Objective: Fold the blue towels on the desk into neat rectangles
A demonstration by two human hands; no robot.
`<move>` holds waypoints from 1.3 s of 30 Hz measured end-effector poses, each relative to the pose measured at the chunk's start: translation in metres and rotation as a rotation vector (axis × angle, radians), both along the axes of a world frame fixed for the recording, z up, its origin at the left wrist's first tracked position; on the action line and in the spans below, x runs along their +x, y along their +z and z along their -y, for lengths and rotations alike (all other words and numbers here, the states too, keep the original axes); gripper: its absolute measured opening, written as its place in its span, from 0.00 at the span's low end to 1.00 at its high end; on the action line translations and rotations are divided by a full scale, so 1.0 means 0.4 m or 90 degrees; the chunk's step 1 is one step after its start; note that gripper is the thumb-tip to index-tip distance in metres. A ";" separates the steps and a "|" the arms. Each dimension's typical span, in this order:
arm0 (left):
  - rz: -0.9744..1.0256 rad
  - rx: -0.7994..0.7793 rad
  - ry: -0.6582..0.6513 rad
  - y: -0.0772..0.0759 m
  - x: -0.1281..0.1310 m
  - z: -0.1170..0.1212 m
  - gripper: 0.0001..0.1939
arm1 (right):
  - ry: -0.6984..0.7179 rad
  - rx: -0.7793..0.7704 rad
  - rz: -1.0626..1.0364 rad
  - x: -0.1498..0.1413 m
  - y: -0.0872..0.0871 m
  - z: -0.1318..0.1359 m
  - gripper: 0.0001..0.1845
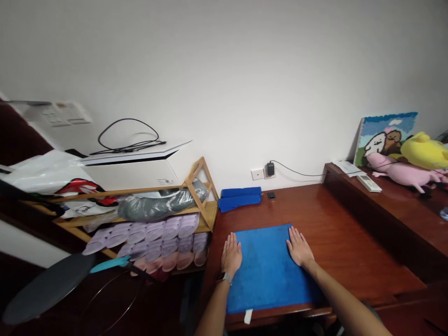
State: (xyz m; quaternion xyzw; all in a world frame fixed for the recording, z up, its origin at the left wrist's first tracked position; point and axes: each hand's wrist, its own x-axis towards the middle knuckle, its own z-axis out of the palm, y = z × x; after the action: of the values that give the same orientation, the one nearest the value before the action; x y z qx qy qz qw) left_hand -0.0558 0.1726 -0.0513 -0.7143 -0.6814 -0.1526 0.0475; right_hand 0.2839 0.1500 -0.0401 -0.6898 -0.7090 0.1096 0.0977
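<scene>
A blue cloth (268, 270) lies spread flat on the reddish-brown wooden desk (343, 242), with a small white tag (248, 316) at its front edge. My left hand (231, 256) rests flat on its left side, fingers stretched out and pointing away from me. On the far right corner and side of the cloth, my right hand (300, 247) lies flat with its fingers extended. Neither hand grips anything. Two folded blue cloths (240, 198) lie side by side at the back left of the desk, near the wall.
Left of the desk stands a wooden rack (201, 186) with lilac and pink slippers (154, 233) and a white box (136, 170) on top. The raised right-hand surface bears a remote control (369, 183) and plush toys (406, 172). A black adapter (270, 169) is plugged into the wall.
</scene>
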 end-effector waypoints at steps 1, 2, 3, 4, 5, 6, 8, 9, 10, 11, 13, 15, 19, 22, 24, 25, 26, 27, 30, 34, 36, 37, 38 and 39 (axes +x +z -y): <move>0.003 0.004 0.005 -0.002 -0.012 0.003 0.32 | -0.002 -0.002 0.003 0.000 -0.002 0.000 0.40; 0.006 0.007 0.008 -0.003 -0.015 0.005 0.32 | -0.003 -0.004 0.006 0.000 -0.002 0.000 0.40; 0.007 0.009 0.011 -0.003 -0.013 0.008 0.31 | -0.004 -0.008 0.011 -0.001 0.000 -0.002 0.40; 0.007 0.010 0.014 -0.002 -0.008 0.009 0.31 | -0.005 -0.015 0.017 -0.002 0.004 -0.004 0.40; 0.008 0.009 0.016 0.000 -0.001 0.010 0.31 | -0.005 -0.024 0.022 -0.003 0.010 -0.008 0.40; 0.008 0.008 0.019 0.002 0.004 0.010 0.31 | -0.006 -0.031 0.027 -0.005 0.018 -0.014 0.40; 0.008 0.005 0.022 0.005 0.011 0.010 0.31 | -0.005 -0.030 0.031 -0.008 0.035 -0.028 0.40; 0.008 0.003 0.023 0.005 0.011 0.009 0.31 | -0.002 -0.024 0.031 -0.010 0.042 -0.036 0.40; 0.008 0.002 0.023 0.004 0.011 0.008 0.31 | 0.003 -0.019 0.032 -0.012 0.046 -0.044 0.40; 0.008 0.001 0.022 0.003 0.010 0.007 0.31 | 0.007 -0.015 0.032 -0.013 0.048 -0.051 0.40; 0.007 0.003 0.022 0.000 0.006 0.005 0.31 | 0.010 -0.017 0.031 -0.014 0.041 -0.059 0.41; 0.001 0.011 0.018 -0.003 0.001 0.005 0.31 | 0.007 -0.015 0.028 -0.013 0.026 -0.062 0.41; -0.026 0.025 0.011 0.015 -0.005 0.013 0.31 | 0.006 -0.001 0.022 -0.011 0.004 -0.060 0.41; -0.056 0.068 -0.064 0.053 0.042 0.018 0.31 | 0.007 0.004 0.007 -0.012 0.004 -0.060 0.41; -0.056 0.084 -0.147 0.082 0.124 0.017 0.31 | 0.008 0.005 -0.003 -0.013 0.006 -0.062 0.41; -0.046 0.079 -0.179 0.093 0.180 0.016 0.30 | 0.008 0.007 -0.005 -0.012 0.005 -0.062 0.41; -0.035 0.063 -0.213 0.101 0.243 0.013 0.31 | 0.007 0.009 -0.004 -0.011 0.004 -0.062 0.41; -0.018 0.040 -0.237 0.106 0.309 0.009 0.31 | 0.008 0.009 -0.002 -0.009 0.002 -0.062 0.41; 0.036 -0.066 -0.274 0.098 0.483 -0.006 0.31 | 0.031 0.014 0.021 -0.002 -0.008 -0.063 0.38; 0.069 -0.120 -0.292 0.063 0.552 -0.021 0.33 | 0.051 0.012 0.049 0.000 -0.010 -0.064 0.37; 0.058 -0.100 -0.284 0.051 0.500 -0.029 0.33 | 0.030 0.002 0.037 -0.004 0.000 -0.063 0.38; 0.048 -0.090 -0.265 0.048 0.455 -0.034 0.33 | 0.018 -0.001 0.029 -0.006 0.006 -0.061 0.38; 0.036 -0.083 -0.236 0.046 0.400 -0.039 0.32 | 0.011 -0.005 0.021 -0.009 0.012 -0.060 0.39; 0.023 -0.082 -0.198 0.046 0.337 -0.045 0.32 | 0.006 -0.006 0.015 -0.011 0.018 -0.058 0.40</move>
State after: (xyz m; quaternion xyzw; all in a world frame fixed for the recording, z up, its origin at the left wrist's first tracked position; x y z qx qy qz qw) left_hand 0.0791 0.1904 -0.0331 -0.8099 -0.5715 -0.1273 -0.0347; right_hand 0.2797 0.1734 -0.0330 -0.6880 -0.7130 0.1051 0.0854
